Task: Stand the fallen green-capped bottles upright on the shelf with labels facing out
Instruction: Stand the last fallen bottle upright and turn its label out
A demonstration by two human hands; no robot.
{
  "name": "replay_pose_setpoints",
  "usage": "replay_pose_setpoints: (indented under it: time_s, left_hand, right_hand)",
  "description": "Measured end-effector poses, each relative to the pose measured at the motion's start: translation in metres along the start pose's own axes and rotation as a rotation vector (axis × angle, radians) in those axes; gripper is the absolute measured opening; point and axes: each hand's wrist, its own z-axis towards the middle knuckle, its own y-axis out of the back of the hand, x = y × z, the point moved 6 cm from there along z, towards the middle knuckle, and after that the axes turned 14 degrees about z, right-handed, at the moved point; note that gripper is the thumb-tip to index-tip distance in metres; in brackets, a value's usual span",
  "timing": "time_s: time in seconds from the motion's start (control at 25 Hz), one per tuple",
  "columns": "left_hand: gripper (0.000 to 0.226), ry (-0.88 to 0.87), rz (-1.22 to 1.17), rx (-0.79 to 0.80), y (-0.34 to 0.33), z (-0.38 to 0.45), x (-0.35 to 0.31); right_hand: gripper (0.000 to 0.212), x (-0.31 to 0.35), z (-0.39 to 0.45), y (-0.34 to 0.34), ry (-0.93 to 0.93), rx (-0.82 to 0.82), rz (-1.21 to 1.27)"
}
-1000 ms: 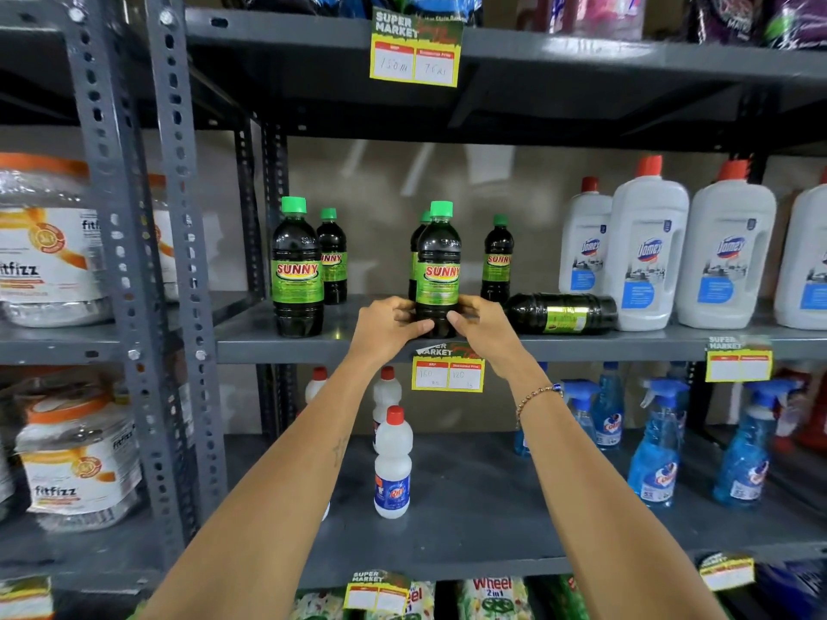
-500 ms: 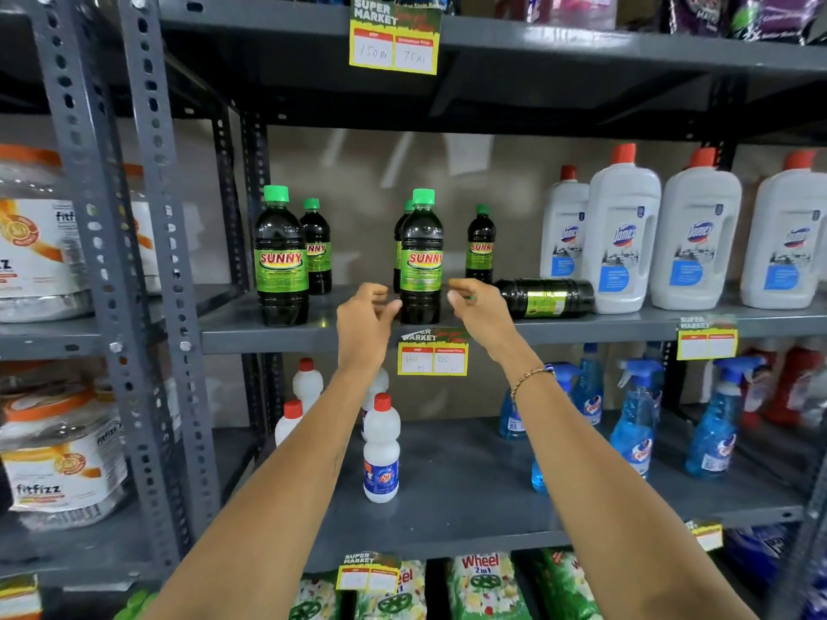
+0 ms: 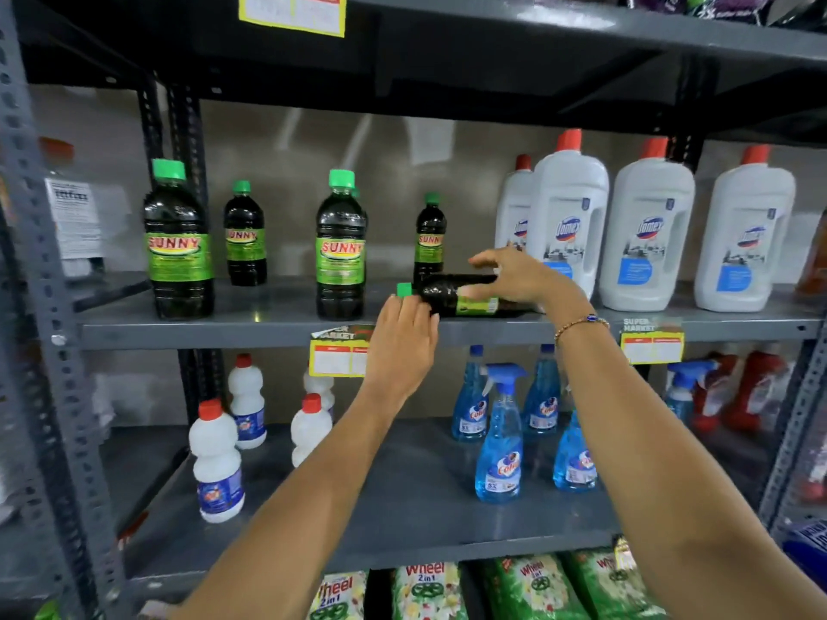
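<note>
Fallen bottle lay on its side on the middle shelf, green cap pointing left, base toward the white jugs, label edge showing on its lower side. Left hand was at the cap end, fingers curled against the cap and neck; contact looked made, but whether it actually gripped the bottle I couldn't tell. Right hand was cupped over the body from above and behind, thumb on the near side at the label, fingers spread half open across the top; looked like a loose hold, not a clamp. Bottle still flat on the shelf, not lifted. Four bottles stood upright to the left with SUNNY labels facing out: two at the front edge, two further back. The fallen one sat just in front of the rear right bottle and right of the front centre one. Price tag hung on the shelf lip below the left hand. Frame had motion blur, so finger detail was soft.
</note>
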Motion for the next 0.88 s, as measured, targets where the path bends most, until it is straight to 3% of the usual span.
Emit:
replay_pose_setpoints:
  time_s: [0.12, 0.28, 0.4, 0.6, 0.88]
  left_hand:
    - [0.035, 0.101, 0.101, 0.098, -0.010, -0.004, 0.001]
    - [0.035, 0.063, 0.193, 0.094, -0.014, -0.003, -0.002]
    - [0.038, 0.068, 0.247, 0.099, -0.020, -0.005, 0.000]
    - [0.037, 0.067, 0.279, 0.079, -0.022, -0.006, 0.000]
    - [0.037, 0.028, 0.199, 0.056, -0.017, -0.004, 0.004]
  right_hand:
    - [0.072, -0.018, 0.015, -0.006, -0.040, 0.165, -0.023]
    - [0.092, -0.027, 0.037, -0.005, -0.019, 0.173, -0.121]
    - [0.068, -0.029, 0.043, -0.002, 0.042, 0.062, -0.089]
    - [0.037, -0.030, 0.042, 0.000, 0.118, -0.184, 0.227]
    - [0.040, -0.035, 0.051, -0.031, 0.026, -0.385, 0.662]
